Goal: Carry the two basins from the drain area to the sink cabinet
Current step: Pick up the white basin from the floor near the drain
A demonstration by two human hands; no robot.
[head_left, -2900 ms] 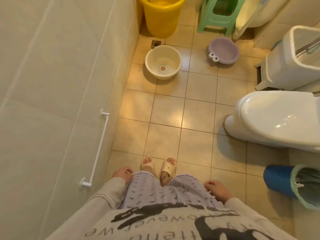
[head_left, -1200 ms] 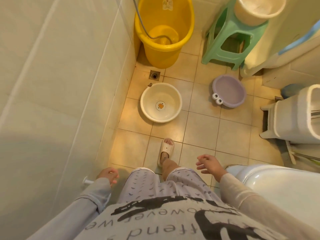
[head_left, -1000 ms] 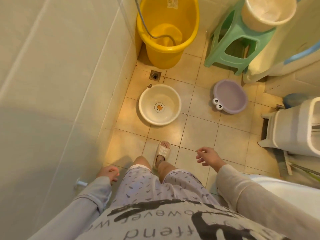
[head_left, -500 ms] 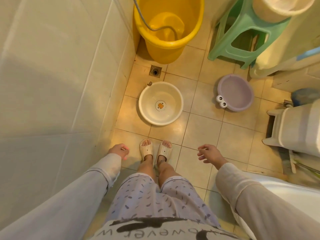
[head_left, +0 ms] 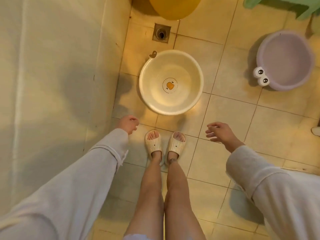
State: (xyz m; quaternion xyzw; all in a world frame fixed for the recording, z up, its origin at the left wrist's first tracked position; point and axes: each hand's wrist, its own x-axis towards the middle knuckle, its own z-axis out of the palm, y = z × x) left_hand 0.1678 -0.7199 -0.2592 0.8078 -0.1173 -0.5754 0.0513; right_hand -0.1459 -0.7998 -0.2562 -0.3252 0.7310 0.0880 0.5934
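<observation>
A cream basin [head_left: 152, 97] with an orange duck print on its bottom sits on the tiled floor just below the floor drain [head_left: 161, 33]. A lilac basin [head_left: 285, 61] with two cartoon eyes on its rim stands at the right. My left hand [head_left: 127, 123] hangs near the wall, below and left of the cream basin, its fingers curled and holding nothing. My right hand [head_left: 220, 132] hovers to the lower right of that basin with fingers spread, also holding nothing. Neither hand touches a basin.
A yellow bucket [head_left: 173, 7] stands at the top behind the drain and a green stool [head_left: 285, 6] at the top right. A tiled wall [head_left: 52, 84] runs along the left. My feet in cream slippers [head_left: 164, 144] stand just below the cream basin.
I have walked up to the basins and bent lower, so the view now looks almost straight down. Both arms have stretched forward and down toward the cream basin.
</observation>
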